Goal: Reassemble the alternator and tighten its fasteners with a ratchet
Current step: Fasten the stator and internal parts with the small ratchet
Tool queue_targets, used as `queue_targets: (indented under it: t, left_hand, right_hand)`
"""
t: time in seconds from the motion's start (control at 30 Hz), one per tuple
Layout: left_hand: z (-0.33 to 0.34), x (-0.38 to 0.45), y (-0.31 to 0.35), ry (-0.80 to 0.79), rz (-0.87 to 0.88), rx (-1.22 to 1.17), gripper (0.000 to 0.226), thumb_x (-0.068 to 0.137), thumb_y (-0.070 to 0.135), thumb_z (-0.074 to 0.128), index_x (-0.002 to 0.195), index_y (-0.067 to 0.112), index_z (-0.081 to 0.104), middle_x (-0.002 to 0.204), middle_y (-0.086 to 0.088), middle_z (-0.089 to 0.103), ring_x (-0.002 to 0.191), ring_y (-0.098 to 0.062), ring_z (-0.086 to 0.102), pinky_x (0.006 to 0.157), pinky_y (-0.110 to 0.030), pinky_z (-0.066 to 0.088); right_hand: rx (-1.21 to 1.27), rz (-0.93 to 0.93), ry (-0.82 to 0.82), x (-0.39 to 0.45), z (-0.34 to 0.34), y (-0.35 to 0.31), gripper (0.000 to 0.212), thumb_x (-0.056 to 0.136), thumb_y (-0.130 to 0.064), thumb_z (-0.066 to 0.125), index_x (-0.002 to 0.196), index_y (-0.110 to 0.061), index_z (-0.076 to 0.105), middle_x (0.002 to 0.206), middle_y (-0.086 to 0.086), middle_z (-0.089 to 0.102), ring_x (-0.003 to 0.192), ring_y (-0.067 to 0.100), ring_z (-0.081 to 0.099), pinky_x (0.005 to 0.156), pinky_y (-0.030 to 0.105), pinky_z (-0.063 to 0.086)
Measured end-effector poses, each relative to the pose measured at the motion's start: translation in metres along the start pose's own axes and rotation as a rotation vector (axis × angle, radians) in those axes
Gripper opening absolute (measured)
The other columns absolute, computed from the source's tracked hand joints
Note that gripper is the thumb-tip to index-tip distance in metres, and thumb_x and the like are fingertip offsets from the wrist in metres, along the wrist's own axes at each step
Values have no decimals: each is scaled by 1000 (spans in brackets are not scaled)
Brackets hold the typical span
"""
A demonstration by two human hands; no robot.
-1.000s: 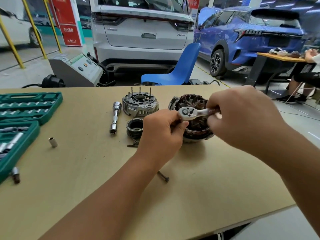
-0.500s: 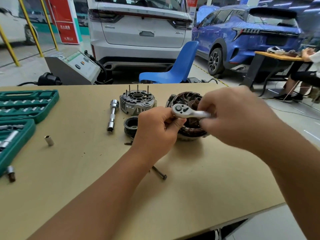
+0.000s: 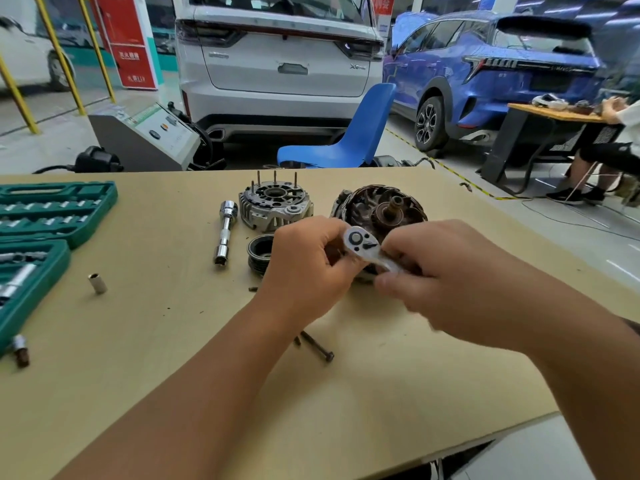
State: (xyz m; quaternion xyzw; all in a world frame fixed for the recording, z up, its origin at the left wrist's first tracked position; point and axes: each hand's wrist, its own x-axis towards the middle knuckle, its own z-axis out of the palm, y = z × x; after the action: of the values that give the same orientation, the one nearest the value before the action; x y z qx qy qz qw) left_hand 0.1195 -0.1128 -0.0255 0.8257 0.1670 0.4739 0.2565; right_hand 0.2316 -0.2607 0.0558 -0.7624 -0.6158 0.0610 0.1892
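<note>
A chrome ratchet (image 3: 363, 245) hangs above the table in front of the rusty alternator stator and rotor half (image 3: 384, 209). My right hand (image 3: 460, 282) grips its handle. My left hand (image 3: 304, 271) has its fingers curled under the ratchet head, and what they pinch there is hidden. The silver end housing (image 3: 273, 206) with several upright studs stands behind and to the left. The black pulley (image 3: 259, 252) lies just left of my left hand. One long bolt (image 3: 317, 346) lies on the table below my wrists.
A chrome socket extension (image 3: 225, 232) lies left of the housing. The green socket case (image 3: 38, 230) fills the table's left edge, with a loose socket (image 3: 97, 283) and a bit (image 3: 20, 349) beside it. Past the table stand a blue chair (image 3: 346, 143), a machine and parked cars.
The ratchet has moved left and toward me, its handle swinging down to the right. Both hands followed it and now meet closer together in front of the stator half.
</note>
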Motion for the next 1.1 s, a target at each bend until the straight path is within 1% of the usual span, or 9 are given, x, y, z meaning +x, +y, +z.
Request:
queue_targets:
  t: [0.07,0.13,0.23,0.33,0.43,0.63,0.93,1.03,1.1]
  left_hand:
    - [-6,-1,-8,-50,-100,41,26,73,34,93,88,20,77,71,13,66,59,-3,55,55,-10,39]
    - [-7,-3,-14,-94,-145,118,30,70,40,93,88,22,76,72,14,64,61,0,55,58,-9,42]
    - [-2,-3,-12,-94,-164,131,23,76,37,89,86,20,77,69,13,64,62,0,56,58,-10,42]
    - [4,-3,-8,-73,-165,154,14,82,28,85,86,16,77,70,8,65,63,-2,58,60,-19,45]
    - [5,-4,-4,-64,-159,157,10,84,22,81,85,13,77,70,4,67,65,-9,62,63,-29,54]
    - [8,-6,-3,-45,-134,170,9,85,18,78,83,10,77,70,-2,67,67,-18,63,66,-39,55]
    - [9,-6,1,-23,-152,190,7,84,18,78,81,12,76,69,2,66,66,-14,61,65,-37,55]
    - [8,-8,1,3,-120,190,7,83,19,81,84,13,78,71,3,67,66,-12,60,65,-32,53]
    - [7,-8,1,12,-107,188,7,83,21,81,85,14,79,71,4,67,65,-10,60,64,-28,52]
  right_hand:
    - [142,-44,157,-4,-4,16,18,92,-29,68,76,-23,62,60,-1,59,44,11,50,41,27,40]
    - [524,-27,331,-14,-2,26,12,88,-27,66,79,-19,65,51,5,54,32,12,39,35,17,29]
    - [960,48,539,-27,19,36,10,86,-19,63,79,-13,64,52,10,46,35,20,34,41,27,32]
    - [1236,108,594,-36,49,40,13,90,-8,60,77,-11,60,55,10,41,38,17,30,44,30,31]
    - [1415,116,583,-40,74,44,9,90,-7,58,82,-7,54,55,10,37,38,15,28,45,28,30]
    - [1503,137,607,-36,88,49,12,90,-7,55,79,-10,55,55,9,35,37,13,27,45,26,29]
    - [1563,204,575,-37,91,50,13,94,-13,56,82,-10,59,55,7,38,36,13,28,44,24,31]
    - [1471,162,537,-37,88,46,23,93,-28,62,82,-8,62,54,9,39,35,15,28,43,25,31]
    - [1247,98,496,-36,82,45,24,92,-30,67,83,-8,64,53,11,41,35,17,30,41,27,30]
